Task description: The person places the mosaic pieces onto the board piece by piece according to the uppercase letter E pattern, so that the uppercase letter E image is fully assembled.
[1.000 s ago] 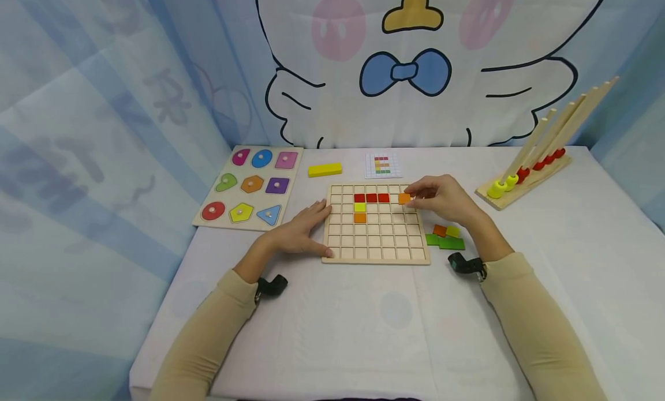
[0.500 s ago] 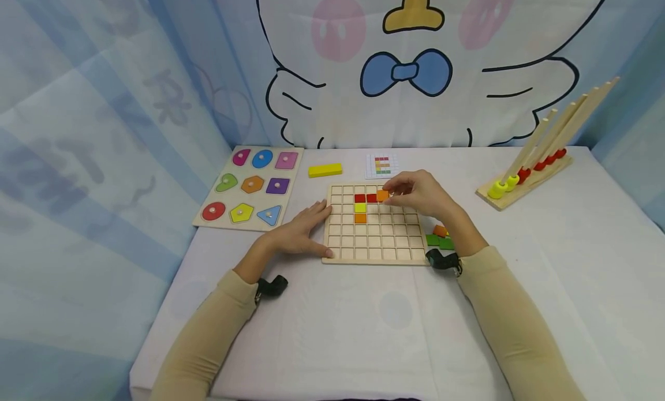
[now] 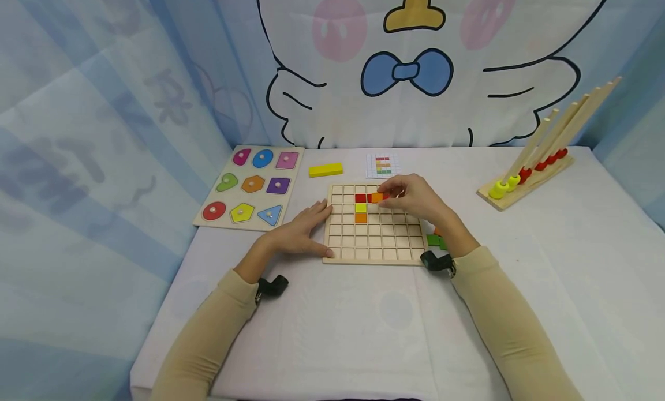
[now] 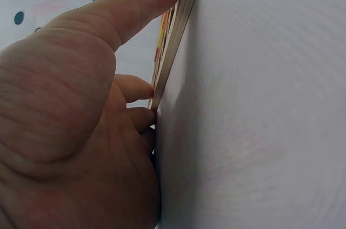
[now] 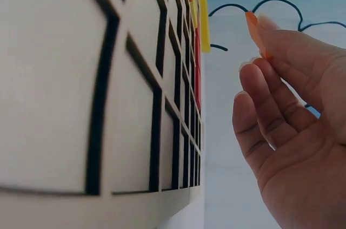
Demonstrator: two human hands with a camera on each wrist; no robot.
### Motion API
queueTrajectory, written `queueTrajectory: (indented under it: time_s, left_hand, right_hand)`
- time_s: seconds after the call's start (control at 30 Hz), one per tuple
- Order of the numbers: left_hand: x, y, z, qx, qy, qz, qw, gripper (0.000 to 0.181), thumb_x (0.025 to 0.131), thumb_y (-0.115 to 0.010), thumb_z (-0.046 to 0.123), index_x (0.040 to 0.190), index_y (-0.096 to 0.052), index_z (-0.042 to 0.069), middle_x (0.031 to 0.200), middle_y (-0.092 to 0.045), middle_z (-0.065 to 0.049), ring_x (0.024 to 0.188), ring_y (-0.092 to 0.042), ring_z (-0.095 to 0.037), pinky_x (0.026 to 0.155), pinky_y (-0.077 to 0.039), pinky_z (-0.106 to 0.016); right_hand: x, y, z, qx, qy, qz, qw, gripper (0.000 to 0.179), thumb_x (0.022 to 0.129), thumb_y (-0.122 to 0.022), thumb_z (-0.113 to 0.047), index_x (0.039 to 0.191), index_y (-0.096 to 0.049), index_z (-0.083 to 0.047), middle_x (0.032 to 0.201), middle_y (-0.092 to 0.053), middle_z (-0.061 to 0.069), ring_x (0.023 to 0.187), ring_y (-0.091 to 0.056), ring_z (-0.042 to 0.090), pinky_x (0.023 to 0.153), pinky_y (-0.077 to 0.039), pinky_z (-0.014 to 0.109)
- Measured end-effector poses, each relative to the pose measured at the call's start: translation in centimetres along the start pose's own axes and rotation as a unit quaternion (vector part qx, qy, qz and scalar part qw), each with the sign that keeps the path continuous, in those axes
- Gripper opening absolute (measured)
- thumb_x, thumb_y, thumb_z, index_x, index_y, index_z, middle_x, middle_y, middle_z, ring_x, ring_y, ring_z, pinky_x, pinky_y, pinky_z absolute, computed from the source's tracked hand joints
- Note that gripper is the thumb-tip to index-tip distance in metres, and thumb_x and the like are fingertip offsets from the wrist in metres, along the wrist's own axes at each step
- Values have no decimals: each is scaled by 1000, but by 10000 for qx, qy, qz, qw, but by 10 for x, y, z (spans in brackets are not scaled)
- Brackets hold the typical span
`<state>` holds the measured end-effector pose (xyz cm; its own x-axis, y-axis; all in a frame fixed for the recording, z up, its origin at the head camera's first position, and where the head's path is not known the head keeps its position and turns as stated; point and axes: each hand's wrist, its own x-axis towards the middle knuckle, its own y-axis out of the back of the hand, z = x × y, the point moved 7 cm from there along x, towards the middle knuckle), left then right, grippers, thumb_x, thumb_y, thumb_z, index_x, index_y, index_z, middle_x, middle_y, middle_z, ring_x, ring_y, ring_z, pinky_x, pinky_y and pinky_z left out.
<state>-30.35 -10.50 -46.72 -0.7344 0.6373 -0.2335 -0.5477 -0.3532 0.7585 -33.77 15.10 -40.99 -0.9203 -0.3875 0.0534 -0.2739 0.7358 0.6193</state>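
Note:
A square wooden grid board (image 3: 376, 262) lies on the table. In its upper part sit a row of red tiles (image 3: 361, 198), a yellow tile (image 3: 361, 208) under the left one, and below that a placed orange tile (image 3: 361, 218). My right hand (image 3: 415, 199) pinches another orange tile (image 5: 256, 35) between thumb and fingertips, above the board and overlapping the red row in the head view. My left hand (image 3: 298, 231) rests at the board's left side, fingers spread along the edge and thumb (image 4: 140, 7) on the lower left corner.
Behind the board lie a yellow block (image 3: 325, 170) and a small pattern card (image 3: 382, 165). A shape puzzle (image 3: 248, 187) is at left, a bead rack (image 3: 525, 182) at right. Green tiles (image 3: 435, 240) lie right of the board, partly hidden by the right wrist.
My right hand has carried the orange tile leftward from the board's right edge to over the red row, then slightly lower. My left hand has stayed in place.

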Motion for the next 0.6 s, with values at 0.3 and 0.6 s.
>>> queueTrajectory:
  time_s: [0.3, 0.6]
  left_hand:
    - [1, 0, 0, 23, -40, 8, 10000, 120, 84, -81, 56, 169, -8, 14, 177, 6, -5, 164, 8, -23, 133, 3, -44]
    - [2, 0, 0, 46, -12, 9, 10000, 120, 84, -81, 56, 169, -8, 14, 177, 6, -5, 164, 8, -23, 133, 2, -45]
  right_hand:
    - [1, -15, 14, 5, -21, -480, 9988, 28, 90, -83, -18, 115, -76, -7, 105, -71, 8, 90, -61, 24, 77, -51, 27]
    - [1, -23, 19, 39, -7, -738, 9973, 25, 90, -84, -18, 111, -76, -8, 102, -72, 8, 89, -60, 23, 77, -52, 24]
